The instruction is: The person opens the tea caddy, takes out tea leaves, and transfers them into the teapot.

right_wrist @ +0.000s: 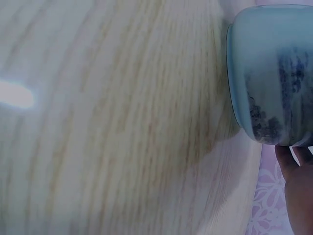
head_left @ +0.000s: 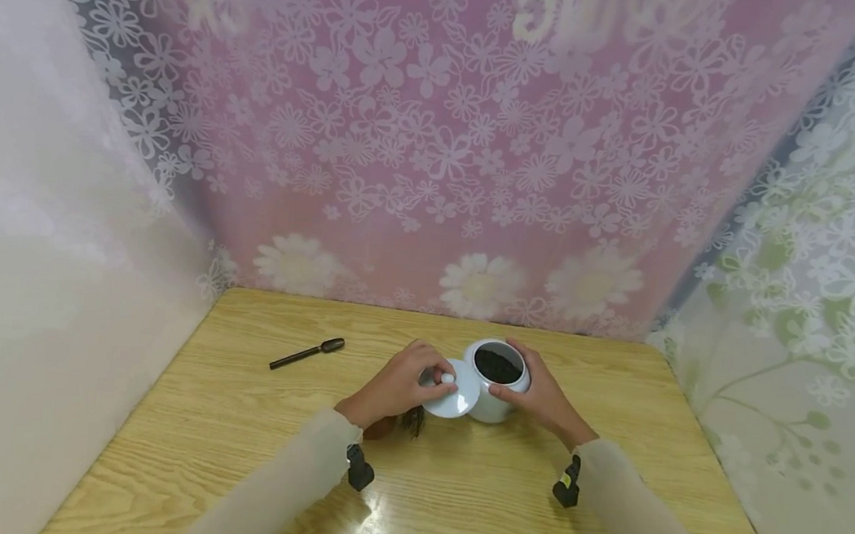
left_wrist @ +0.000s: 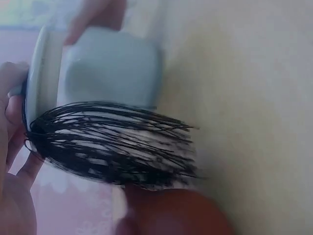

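My left hand (head_left: 401, 384) pinches the small knob of a white lid (head_left: 458, 399), holding it raised and tilted beside the jar's opening. My right hand (head_left: 543, 395) grips the white ceramic jar (head_left: 488, 409), its thumb near the rim and its fingers round the far side. Dark loose contents (head_left: 498, 365) show inside the jar. Grey-blue painting (right_wrist: 293, 93) marks its side in the right wrist view. A black tassel (left_wrist: 112, 147) extends beside the lid in the left wrist view. Below it is a reddish-brown rounded thing (left_wrist: 181, 210), partly hidden by my left wrist in the head view.
A dark, slim-handled spoon (head_left: 307, 353) lies on the wooden table (head_left: 457, 497), left of my hands. Flowered pink cloth (head_left: 435, 137) hangs behind the table, with pale cloth walls at both sides.
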`<state>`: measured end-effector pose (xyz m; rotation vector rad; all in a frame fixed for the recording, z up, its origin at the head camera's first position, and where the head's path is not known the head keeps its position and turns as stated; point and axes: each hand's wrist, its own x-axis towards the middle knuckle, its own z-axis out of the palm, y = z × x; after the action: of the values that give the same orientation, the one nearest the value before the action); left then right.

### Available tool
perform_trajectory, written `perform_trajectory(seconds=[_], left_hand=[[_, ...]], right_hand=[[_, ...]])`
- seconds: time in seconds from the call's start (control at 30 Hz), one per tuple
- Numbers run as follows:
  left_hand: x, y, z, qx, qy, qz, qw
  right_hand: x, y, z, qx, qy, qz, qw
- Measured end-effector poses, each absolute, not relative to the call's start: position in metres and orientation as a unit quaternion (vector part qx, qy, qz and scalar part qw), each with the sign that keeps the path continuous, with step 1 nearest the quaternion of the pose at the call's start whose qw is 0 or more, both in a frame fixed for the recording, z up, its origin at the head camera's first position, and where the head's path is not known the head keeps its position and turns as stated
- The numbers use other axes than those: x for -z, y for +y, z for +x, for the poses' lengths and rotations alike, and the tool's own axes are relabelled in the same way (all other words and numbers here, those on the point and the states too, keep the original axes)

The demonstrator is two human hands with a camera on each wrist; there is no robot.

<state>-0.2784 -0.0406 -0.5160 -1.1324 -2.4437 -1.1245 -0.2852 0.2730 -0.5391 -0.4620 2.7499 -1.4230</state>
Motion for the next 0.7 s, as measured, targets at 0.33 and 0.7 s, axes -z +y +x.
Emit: perform_trajectory(seconds=[0.33, 0.7], left_hand=[[0.483, -0.026, -0.303, 0.402, -0.842, -0.337, 0.127], [0.476, 0.011, -0.307, 0.376, -0.852, -0.352, 0.091]], right_hand=[[0.542, 0.273, -0.274, 0.468, 0.87, -0.157, 0.012], [0.54, 0.272, -0.265, 0.477, 0.862, -0.169, 0.021]])
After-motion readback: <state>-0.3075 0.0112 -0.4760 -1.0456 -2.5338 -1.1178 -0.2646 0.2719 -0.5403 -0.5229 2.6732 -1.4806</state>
